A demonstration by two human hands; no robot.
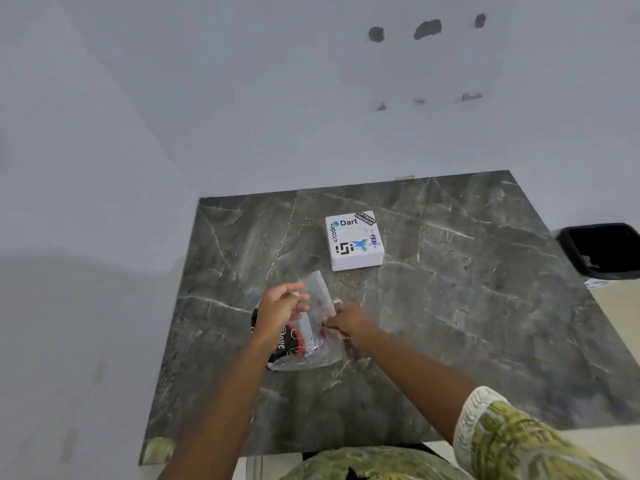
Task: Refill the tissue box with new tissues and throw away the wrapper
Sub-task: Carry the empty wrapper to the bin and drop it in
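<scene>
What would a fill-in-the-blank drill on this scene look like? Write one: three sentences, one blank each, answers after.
1. The white tissue box with stickers sits on a dark ____ table.
2. The left hand and right hand both hold the tissue pack in its clear plastic ____.
3. Past the table's right edge stands a ____ bin.

Answers: marble; wrapper; black
</scene>
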